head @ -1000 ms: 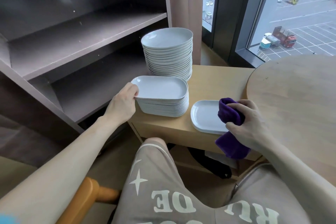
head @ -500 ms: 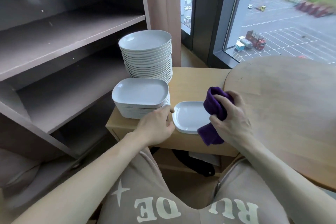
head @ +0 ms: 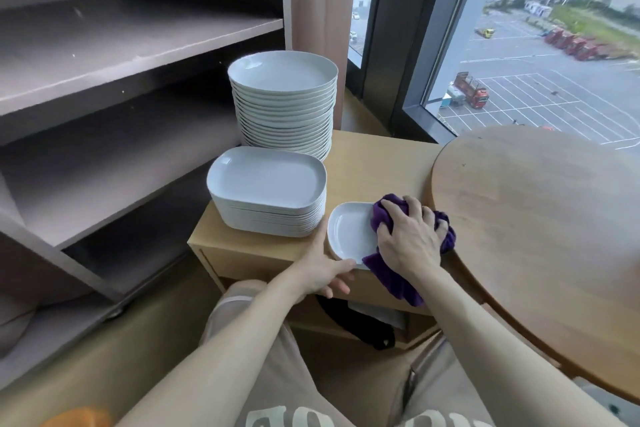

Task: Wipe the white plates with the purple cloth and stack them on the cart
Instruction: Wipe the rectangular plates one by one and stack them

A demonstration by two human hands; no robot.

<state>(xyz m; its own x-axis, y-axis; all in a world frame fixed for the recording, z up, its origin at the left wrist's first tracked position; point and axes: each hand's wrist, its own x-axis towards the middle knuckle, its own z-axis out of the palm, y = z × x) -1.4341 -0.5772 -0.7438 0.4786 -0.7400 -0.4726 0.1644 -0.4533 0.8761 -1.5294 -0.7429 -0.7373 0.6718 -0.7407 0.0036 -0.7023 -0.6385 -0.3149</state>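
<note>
Left of centre on the cart (head: 374, 156) stand two stacks, round plates (head: 284, 94) behind and rectangular plates (head: 266, 191) in front, each too tightly piled to count. Just right of them, the left hand (head: 322, 270) pinches the near rim of one small plate (head: 349, 232). The right hand (head: 408, 239) clenches the single purple cloth (head: 391, 274) against it. This looks like mid-wipe; next, probably, comes lifting the plate onto the rectangular stack.

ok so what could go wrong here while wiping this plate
The plate lies right at the front edge of the cart; a hard push from the right hand and cloth might slide it off, though the left hand steadies its rim. The stack of plates sits close on its left, so a sideways shove might knock it.
</note>
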